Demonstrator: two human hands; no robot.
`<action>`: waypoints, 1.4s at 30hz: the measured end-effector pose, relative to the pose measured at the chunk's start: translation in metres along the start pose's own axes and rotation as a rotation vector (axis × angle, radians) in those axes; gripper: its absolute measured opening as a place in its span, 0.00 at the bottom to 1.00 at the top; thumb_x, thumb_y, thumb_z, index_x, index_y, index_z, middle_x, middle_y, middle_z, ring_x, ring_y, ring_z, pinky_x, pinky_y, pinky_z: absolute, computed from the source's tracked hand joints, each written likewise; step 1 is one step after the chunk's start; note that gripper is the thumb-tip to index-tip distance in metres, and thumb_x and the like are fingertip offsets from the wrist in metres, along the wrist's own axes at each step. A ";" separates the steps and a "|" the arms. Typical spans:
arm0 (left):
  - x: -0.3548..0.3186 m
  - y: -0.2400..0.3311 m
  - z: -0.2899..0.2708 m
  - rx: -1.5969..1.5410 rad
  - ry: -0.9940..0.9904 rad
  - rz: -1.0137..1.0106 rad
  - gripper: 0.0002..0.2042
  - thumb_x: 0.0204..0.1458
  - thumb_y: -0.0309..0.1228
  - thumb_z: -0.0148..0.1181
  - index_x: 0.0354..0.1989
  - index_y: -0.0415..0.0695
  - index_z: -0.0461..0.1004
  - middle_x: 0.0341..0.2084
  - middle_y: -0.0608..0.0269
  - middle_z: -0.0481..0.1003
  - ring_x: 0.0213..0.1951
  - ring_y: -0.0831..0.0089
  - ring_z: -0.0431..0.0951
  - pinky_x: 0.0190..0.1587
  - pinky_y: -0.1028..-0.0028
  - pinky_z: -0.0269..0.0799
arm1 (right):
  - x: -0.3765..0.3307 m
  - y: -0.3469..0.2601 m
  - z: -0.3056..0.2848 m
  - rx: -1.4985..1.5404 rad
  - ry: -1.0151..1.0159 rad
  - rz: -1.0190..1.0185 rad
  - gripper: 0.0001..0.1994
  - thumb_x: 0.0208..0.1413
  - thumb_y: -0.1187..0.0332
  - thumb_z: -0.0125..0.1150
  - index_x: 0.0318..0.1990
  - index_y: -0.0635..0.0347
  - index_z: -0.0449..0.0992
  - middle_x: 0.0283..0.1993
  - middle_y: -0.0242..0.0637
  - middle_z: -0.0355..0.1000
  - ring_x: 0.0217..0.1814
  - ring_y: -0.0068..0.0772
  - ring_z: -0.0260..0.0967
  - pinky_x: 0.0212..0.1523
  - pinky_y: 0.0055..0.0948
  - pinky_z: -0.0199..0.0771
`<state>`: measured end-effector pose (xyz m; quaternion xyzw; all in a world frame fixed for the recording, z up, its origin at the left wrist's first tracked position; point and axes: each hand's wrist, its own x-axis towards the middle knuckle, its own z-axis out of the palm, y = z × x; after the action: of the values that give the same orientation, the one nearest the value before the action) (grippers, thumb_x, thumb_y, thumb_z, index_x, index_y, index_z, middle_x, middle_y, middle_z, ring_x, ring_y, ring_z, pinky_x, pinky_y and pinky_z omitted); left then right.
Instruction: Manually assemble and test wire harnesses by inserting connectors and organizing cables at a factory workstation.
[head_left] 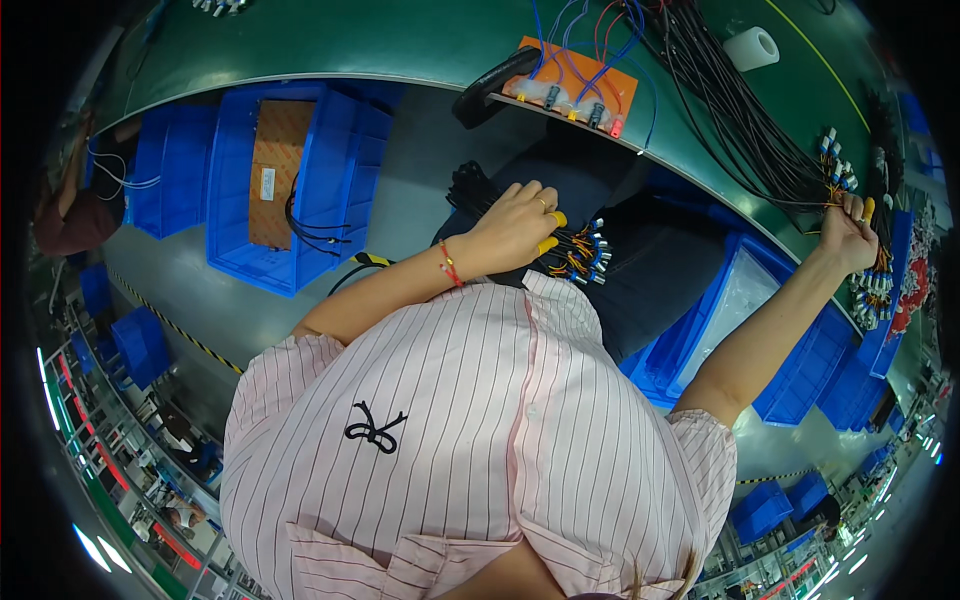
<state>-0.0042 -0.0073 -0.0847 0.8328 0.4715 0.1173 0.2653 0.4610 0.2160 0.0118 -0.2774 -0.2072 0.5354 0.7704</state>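
Note:
On my lap, my left hand (512, 226) is closed around a bundle of black cables (470, 188). The bundle's metal connector ends (592, 250), with orange and yellow wires, stick out to the right of my fingers. Yellow finger cots cover two of that hand's fingertips. At the right edge of the bench, my right hand (848, 238) has its fingers closed at the wire ends of a long sheaf of black cables (735, 110); a yellow cot is on one finger. Exactly what they pinch is hidden. Silver-and-blue connectors (838, 160) lie just beyond that hand.
An orange board (575, 85) with blue and red wires sits at the edge of the green bench (400, 45). Near it are a black ring-shaped object (495, 88) and a white roll (750, 48). Blue bins (225, 190) stand below, left and right. A person (75, 215) is at far left.

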 end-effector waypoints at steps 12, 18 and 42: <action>0.012 0.004 0.007 0.011 -0.031 0.042 0.07 0.40 0.24 0.60 0.30 0.39 0.78 0.36 0.57 0.72 0.42 0.64 0.70 0.42 0.67 0.64 | -0.105 0.071 0.085 -1.761 0.007 -1.002 0.17 0.53 0.70 0.54 0.49 0.69 0.75 0.46 0.52 0.72 0.49 0.45 0.65 0.55 0.39 0.61; 0.014 0.001 -0.001 -0.256 -0.034 -0.039 0.08 0.39 0.24 0.61 0.31 0.39 0.77 0.33 0.56 0.73 0.38 0.65 0.72 0.41 0.67 0.64 | -0.239 0.148 0.079 -1.454 -0.758 -0.442 0.14 0.50 0.76 0.54 0.46 0.60 0.75 0.43 0.42 0.71 0.48 0.43 0.66 0.50 0.38 0.63; 0.006 -0.010 -0.079 -1.443 0.451 -0.219 0.13 0.58 0.27 0.56 0.49 0.35 0.72 0.37 0.56 0.77 0.39 0.72 0.78 0.47 0.73 0.73 | -0.199 0.029 -0.060 0.548 0.149 0.255 0.06 0.60 0.69 0.52 0.35 0.63 0.65 0.27 0.33 0.52 0.31 0.28 0.51 0.39 0.33 0.56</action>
<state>-0.0435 0.0279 -0.0253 0.3576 0.4006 0.5364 0.6511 0.4094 0.0246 -0.0566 -0.1218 0.0383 0.6420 0.7560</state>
